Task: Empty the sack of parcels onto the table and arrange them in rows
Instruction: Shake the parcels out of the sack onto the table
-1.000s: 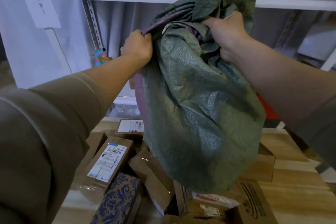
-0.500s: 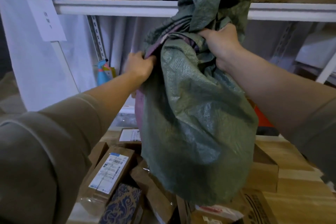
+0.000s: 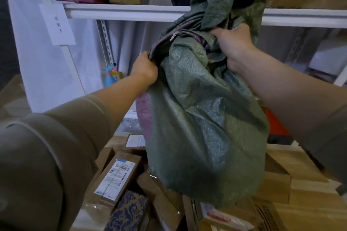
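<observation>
One green sack [image 3: 202, 118] hangs mid-frame over the wooden table [image 3: 309, 210]; the left hand [image 3: 145, 68] clutches its purple edge, the right hand [image 3: 232, 43] its bunched fabric; about seven parcels [image 3: 117, 178] lie heaped along the lower frame; one labelled, one blue-patterned.

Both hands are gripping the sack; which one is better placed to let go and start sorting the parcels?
Left, probably. The left hand grips the sack lower, directly above the labelled box; the right hand holds the bunched top higher.
</observation>
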A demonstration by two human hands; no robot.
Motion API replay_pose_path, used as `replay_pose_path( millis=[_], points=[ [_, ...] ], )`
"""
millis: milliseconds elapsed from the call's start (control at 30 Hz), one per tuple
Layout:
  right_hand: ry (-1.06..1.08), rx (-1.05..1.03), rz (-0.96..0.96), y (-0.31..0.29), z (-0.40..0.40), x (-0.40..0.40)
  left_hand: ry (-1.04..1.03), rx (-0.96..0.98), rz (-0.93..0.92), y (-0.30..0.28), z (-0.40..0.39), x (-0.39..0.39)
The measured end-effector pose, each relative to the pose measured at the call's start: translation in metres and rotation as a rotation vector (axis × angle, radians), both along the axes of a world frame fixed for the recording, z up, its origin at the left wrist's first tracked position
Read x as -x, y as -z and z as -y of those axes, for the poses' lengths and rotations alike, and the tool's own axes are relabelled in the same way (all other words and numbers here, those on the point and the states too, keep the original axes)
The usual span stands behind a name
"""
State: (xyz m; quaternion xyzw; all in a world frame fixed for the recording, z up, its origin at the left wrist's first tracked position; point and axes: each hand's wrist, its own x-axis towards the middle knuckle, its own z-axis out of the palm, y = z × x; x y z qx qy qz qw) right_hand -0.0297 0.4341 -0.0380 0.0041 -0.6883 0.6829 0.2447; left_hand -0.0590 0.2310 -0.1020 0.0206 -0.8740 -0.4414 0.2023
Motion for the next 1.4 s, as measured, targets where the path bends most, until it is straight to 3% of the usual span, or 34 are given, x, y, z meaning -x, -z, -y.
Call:
replay_pose_path(
  millis=[233,333,467,667,833,900,1000,1233,1300,1400],
  points=[
    [0.013,0.048,-0.034,-0.015,-0.009,-0.006,-0.094,0.027,-0.255,-0.024,-0.004,-0.001],
    [0.014,0.037,-0.018,-0.014,-0.009,-0.004,-0.122,0.083,-0.199,-0.022,-0.005,-0.001],
    [0.01,0.016,0.025,-0.004,-0.008,-0.003,0.032,-0.033,0.017,-0.002,0.004,0.006],
    [0.015,0.016,0.024,0.0,-0.009,-0.005,0.213,-0.204,0.172,0.008,0.007,-0.016],
    [0.023,0.017,0.025,0.011,-0.006,-0.006,0.132,-0.084,0.803,0.082,0.068,-0.092],
    [0.009,0.045,0.027,0.014,0.001,-0.006,0.23,-0.117,0.88,0.118,0.08,-0.118],
    [-0.009,0.062,0.028,0.017,0.015,-0.007,0.116,-0.218,1.035,0.128,0.079,-0.125],
    [0.017,0.044,0.014,0.014,0.018,-0.011,0.301,-0.335,0.501,0.082,0.06,-0.075],
    [0.02,0.039,0.02,0.014,0.017,-0.012,0.376,-0.378,0.409,0.073,0.052,-0.063],
    [0.017,0.035,0.029,0.013,0.015,-0.014,0.35,-0.257,0.349,0.066,0.044,-0.052]
  ],
)
